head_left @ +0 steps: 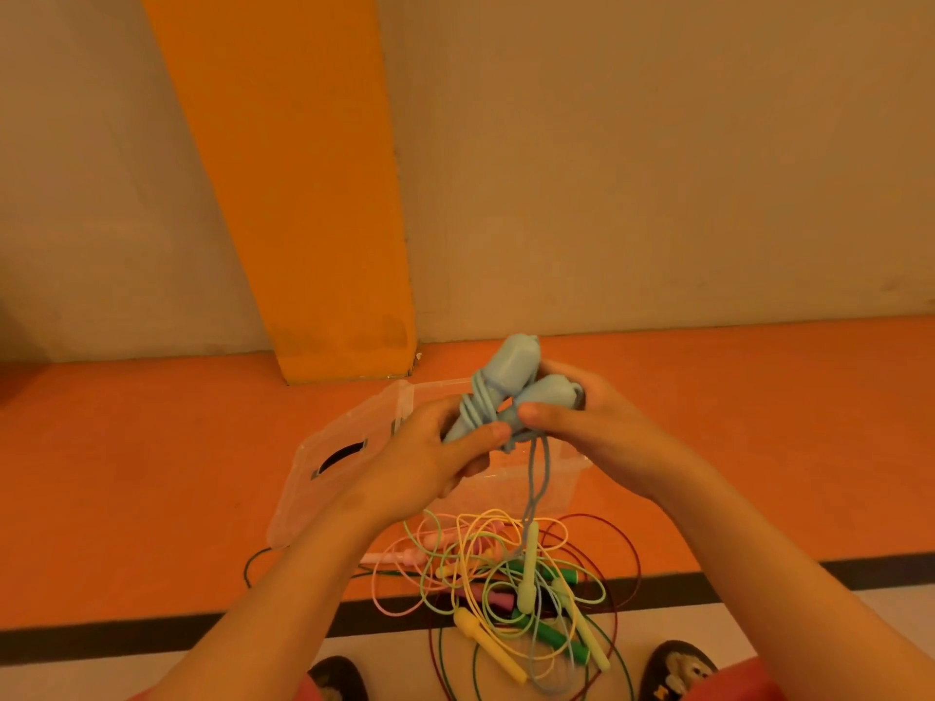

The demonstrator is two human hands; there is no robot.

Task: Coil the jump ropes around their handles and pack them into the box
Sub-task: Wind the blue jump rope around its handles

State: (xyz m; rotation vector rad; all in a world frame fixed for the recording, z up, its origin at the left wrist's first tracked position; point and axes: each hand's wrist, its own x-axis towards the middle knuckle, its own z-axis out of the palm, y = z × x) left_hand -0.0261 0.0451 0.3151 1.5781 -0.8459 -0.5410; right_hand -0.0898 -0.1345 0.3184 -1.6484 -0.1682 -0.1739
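I hold a light blue jump rope with both hands above the floor. My left hand (439, 453) grips the lower ends of its two blue handles (511, 376), which have blue cord wound around them. My right hand (592, 432) holds the bundle from the right, thumb pressed on the cord. A loose length of blue cord (537, 478) hangs down from the bundle. Behind my hands stands a clear plastic box (354, 447), partly hidden by them. Below lies a tangled pile of jump ropes (511, 584) in yellow, green, pink and dark red.
The floor is orange with a black stripe (152, 624) and a pale strip nearest me. An orange pillar (313, 194) and a beige wall rise behind the box. The toes of my two shoes (678, 670) show at the bottom edge.
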